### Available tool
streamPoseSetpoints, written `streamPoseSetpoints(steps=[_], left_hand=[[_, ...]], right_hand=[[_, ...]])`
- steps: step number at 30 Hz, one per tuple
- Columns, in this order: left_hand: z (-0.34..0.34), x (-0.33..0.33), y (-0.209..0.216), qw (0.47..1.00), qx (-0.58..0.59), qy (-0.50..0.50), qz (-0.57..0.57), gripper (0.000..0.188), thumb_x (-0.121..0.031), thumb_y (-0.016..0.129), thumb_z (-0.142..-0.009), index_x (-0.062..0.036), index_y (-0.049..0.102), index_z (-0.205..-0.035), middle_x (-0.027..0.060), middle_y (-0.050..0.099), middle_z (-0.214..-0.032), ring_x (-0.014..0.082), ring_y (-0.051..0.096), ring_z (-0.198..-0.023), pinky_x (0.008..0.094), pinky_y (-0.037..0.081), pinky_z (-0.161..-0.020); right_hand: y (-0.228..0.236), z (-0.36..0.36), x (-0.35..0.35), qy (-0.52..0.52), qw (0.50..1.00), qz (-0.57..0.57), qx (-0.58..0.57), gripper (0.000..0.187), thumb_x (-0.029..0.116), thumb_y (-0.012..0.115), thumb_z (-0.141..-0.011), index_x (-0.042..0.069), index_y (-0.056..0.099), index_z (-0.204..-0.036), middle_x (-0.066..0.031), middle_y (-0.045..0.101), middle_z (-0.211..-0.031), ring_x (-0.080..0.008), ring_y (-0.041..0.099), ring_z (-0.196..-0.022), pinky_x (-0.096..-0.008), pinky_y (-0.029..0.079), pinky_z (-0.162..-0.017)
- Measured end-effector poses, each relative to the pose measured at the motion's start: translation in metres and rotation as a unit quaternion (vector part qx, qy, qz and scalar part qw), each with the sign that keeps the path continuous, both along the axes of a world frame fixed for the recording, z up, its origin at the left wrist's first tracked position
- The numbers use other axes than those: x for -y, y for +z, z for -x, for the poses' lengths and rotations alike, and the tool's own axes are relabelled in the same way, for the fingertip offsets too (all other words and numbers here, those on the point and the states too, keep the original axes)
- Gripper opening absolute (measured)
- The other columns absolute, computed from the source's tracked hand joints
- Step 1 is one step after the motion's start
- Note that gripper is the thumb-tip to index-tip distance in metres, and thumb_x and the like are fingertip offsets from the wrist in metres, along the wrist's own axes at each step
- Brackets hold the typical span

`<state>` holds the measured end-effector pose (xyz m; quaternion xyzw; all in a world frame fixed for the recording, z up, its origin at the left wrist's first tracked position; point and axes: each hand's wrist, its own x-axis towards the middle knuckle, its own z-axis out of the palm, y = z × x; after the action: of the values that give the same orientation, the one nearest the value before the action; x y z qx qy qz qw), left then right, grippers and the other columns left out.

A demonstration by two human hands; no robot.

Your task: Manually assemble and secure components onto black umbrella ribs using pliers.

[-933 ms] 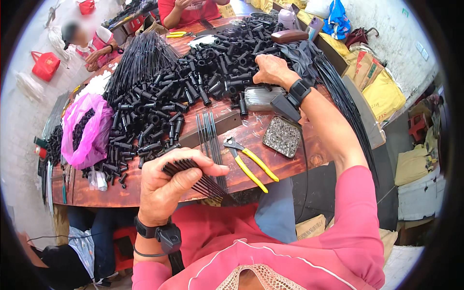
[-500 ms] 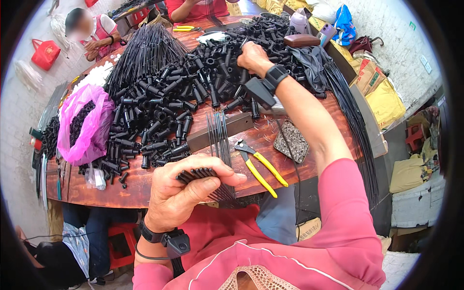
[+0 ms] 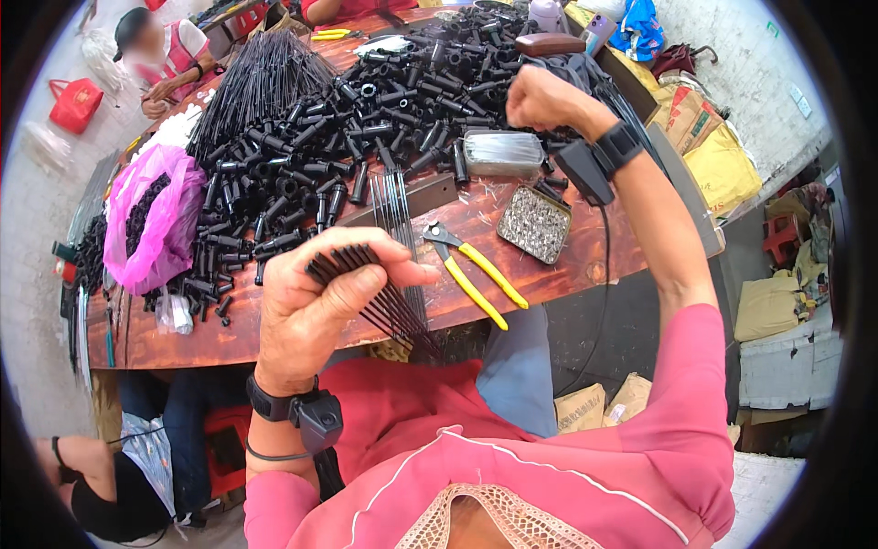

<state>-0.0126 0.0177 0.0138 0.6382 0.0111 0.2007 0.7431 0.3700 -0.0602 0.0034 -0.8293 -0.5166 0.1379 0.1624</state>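
Near the table's front edge, my left hand (image 3: pixel 315 306) is closed around a bundle of thin black rods (image 3: pixel 391 316), which fan out past the fingers. More slim dark rods (image 3: pixel 393 201) run from behind this hand toward the pile of black plastic sleeves (image 3: pixel 402 105). Over at the pile's right side, my right hand (image 3: pixel 549 99) is curled into a fist; whatever it may hold is hidden. Pliers with yellow handles (image 3: pixel 476 284) lie right of my left hand. Behind them are a dark metal bar (image 3: pixel 425 194) and a square tin of small metal bits (image 3: pixel 535 224).
A clear box of thin pale pieces (image 3: pixel 503 153) sits beyond the tin. At left are a pink plastic bag (image 3: pixel 151 224) of black parts and a large sheaf of black rods (image 3: pixel 256 91). A brown case (image 3: pixel 549 44) lies at the back. A co-worker (image 3: pixel 169 64) sits far left.
My right hand has moved right, off the middle of the sleeve pile, and is now curled. My left hand keeps its rods. The view has shifted, uncovering the clear box.
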Motion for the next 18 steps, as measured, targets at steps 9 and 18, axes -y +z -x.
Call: streamPoseSetpoints(steps=[9, 18], left_hand=[[-0.001, 0.007, 0.001, 0.999, 0.032, 0.021, -0.011, 0.019, -0.005, 0.059, -0.092, 0.0055, 0.061, -0.108, 0.0202, 0.07, -0.094, 0.0311, 0.069, -0.096, 0.0396, 0.055, -0.087], [-0.01, 0.015, 0.006, 0.999, -0.013, 0.044, -0.02, 0.018, -0.009, 0.056, -0.095, 0.0039, 0.059, -0.108, 0.0205, 0.069, -0.094, 0.0337, 0.069, -0.093, 0.0428, 0.056, -0.085]], right_hand=[[-0.05, 0.015, 0.021, 0.008, 0.987, -0.047, 0.151, 0.012, 0.005, 0.065, -0.068, -0.002, 0.07, -0.077, -0.0247, 0.068, -0.082, -0.0391, 0.067, -0.083, -0.0439, 0.054, -0.076], [-0.039, 0.023, 0.038, 0.014, 0.963, -0.216, 0.163, 0.011, 0.004, 0.06, -0.066, -0.003, 0.068, -0.07, -0.0224, 0.064, -0.07, -0.0383, 0.065, -0.067, -0.042, 0.052, -0.064]])
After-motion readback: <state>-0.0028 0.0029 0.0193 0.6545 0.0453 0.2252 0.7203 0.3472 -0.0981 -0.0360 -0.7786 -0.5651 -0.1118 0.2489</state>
